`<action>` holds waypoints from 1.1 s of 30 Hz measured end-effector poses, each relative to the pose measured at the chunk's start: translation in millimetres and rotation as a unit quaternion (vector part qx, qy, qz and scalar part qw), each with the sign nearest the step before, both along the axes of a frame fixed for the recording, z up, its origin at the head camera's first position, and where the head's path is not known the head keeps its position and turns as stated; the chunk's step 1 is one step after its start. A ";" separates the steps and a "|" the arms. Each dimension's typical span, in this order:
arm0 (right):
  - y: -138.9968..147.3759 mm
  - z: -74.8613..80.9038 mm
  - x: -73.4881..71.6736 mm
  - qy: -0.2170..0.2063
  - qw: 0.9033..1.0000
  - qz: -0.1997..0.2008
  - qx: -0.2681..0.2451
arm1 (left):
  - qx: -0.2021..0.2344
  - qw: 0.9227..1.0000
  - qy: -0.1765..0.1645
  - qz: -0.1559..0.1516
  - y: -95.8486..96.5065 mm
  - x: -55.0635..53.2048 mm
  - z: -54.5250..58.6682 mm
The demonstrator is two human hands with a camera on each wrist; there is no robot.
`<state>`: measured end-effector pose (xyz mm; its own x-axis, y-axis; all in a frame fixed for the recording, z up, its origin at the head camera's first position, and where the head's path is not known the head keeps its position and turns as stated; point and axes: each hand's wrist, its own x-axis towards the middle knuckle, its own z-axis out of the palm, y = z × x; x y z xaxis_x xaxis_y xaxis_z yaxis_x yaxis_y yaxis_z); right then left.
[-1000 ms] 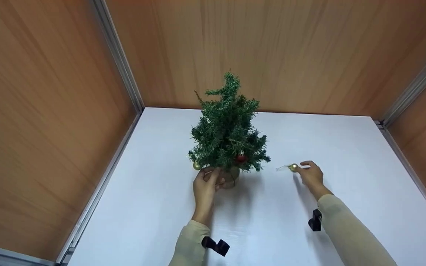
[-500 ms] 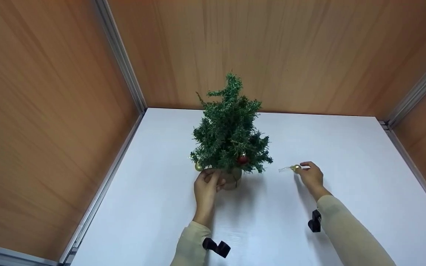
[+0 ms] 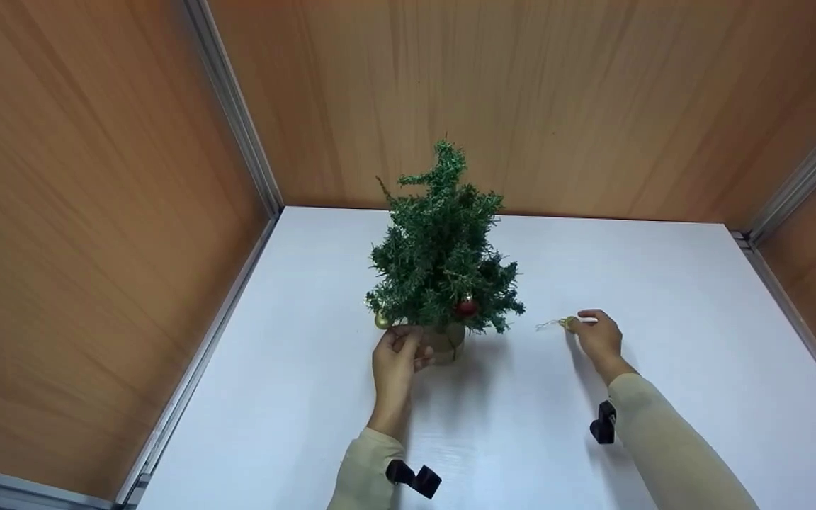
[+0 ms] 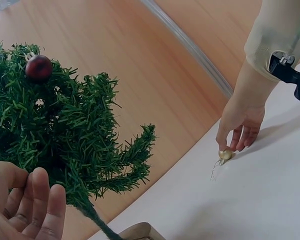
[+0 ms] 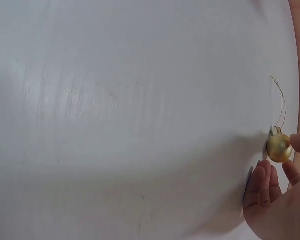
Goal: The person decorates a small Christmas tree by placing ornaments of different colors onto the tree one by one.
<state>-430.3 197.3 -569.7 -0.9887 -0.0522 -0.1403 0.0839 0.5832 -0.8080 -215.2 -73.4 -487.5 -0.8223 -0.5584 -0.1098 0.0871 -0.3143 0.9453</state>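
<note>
A small green artificial Christmas tree [image 3: 443, 262] stands upright in a brownish pot [image 3: 452, 343]. On its lower branches hang a red bauble [image 3: 466, 307] and a gold bauble [image 3: 382, 321]. Just below the branches, in front of the pot, is my left hand [image 3: 395, 365]. Its fingers are loosely bent, close to the foliage, and I see nothing between them. To the right of the tree, my right hand [image 3: 601, 340] pinches a second gold bauble [image 5: 278, 147] between thumb and fingertips, close above the tabletop. A thin looped thread [image 5: 282, 102] trails from its cap.
The white tabletop [image 3: 295, 354] is bounded by wood-grain panels at the back [image 3: 557, 106] and at both sides. Metal rails [image 3: 238, 120] run along the corners. A black camera mount [image 3: 415, 478] sits on each wrist.
The head view has shifted slightly. Both hands stay nearly where they were; less of the held gold bauble shows past my right fingers than before.
</note>
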 end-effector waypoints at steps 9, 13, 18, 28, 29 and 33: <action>-0.8 2.0 -0.4 0.008 1.000 0.006 -0.010 | -0.012 1.000 -0.009 -0.001 3.1 7.0 11.1; -0.9 3.0 0.5 0.007 1.000 -0.001 -0.016 | -0.008 1.000 -0.004 -0.006 3.1 6.8 11.5; -2.3 3.5 1.4 -0.005 1.000 -0.009 -0.024 | -0.003 1.000 -0.002 -0.005 2.6 7.8 10.1; 0.9 7.1 3.1 -0.011 0.998 -0.043 -0.052 | -0.007 1.000 0.002 -0.005 1.6 8.3 11.1; 1.0 7.4 3.3 -0.010 0.998 -0.042 -0.053 | -0.006 1.000 0.001 -0.004 1.3 8.3 10.9; 1.1 7.1 4.3 -0.016 0.997 -0.037 -0.064 | -0.001 1.000 0.008 0.001 -0.6 7.0 5.6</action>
<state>-426.0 198.4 -562.6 -0.9857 0.0010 -0.1685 0.1494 0.4674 -0.8714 -208.2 -74.0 -482.0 -0.8230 -0.5599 -0.0957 0.1020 -0.3114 0.9448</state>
